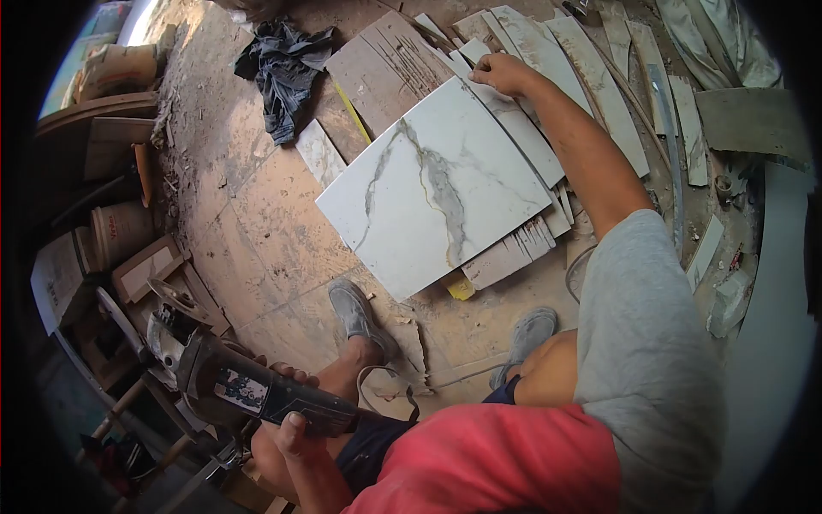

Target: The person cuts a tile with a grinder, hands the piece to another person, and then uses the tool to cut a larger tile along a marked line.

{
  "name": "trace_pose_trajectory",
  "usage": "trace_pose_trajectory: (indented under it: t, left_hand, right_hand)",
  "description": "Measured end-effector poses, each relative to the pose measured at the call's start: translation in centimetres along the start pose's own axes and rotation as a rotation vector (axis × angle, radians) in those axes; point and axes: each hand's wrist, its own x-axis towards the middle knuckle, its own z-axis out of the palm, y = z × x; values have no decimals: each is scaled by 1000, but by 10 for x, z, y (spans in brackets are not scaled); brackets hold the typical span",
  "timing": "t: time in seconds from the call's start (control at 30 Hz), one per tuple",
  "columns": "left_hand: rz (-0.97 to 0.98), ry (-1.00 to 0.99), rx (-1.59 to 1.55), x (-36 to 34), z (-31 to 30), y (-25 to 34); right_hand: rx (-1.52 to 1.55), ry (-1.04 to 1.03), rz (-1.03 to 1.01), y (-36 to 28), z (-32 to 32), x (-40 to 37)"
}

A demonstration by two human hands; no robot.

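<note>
My left hand (295,433) is wrapped round the dark body of an angle grinder (257,385), whose head points to the upper left, away from the tile. With the arm stretched out, my right hand (505,75) has its fingers closed near the top corner of a white marbled tile (437,184). What lies between those fingers, if anything, is too small to make out. The tile rests tilted on other pieces, with grey and gold veins across its face. A yellow object (459,285) sticks out from under its lower edge.
Cut tile strips (599,86) lie at the upper right. A dark cloth (287,73) is on the floor beyond the tile. Buckets (122,231) and boards crowd the left side. A cable (462,377) runs between my shoes. A pale panel (771,343) stands at the right.
</note>
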Motion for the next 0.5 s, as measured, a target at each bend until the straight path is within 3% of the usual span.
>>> trace_pose_trajectory:
  t: [0.07,0.2,0.37,0.5]
  left_hand:
    - [-5,12,-25,-6,5,-9]
    - [-37,35,-28,-12,4,-22]
    - [-146,89,10,-16,1,-30]
    - [-185,87,7,-7,10,-33]
  right_hand:
    - [-28,-24,68,0,2,8]
    - [-98,-51,-1,9,1,15]
    - [-27,-140,-1,8,-7,11]
    - [82,-85,-26,20,-10,9]
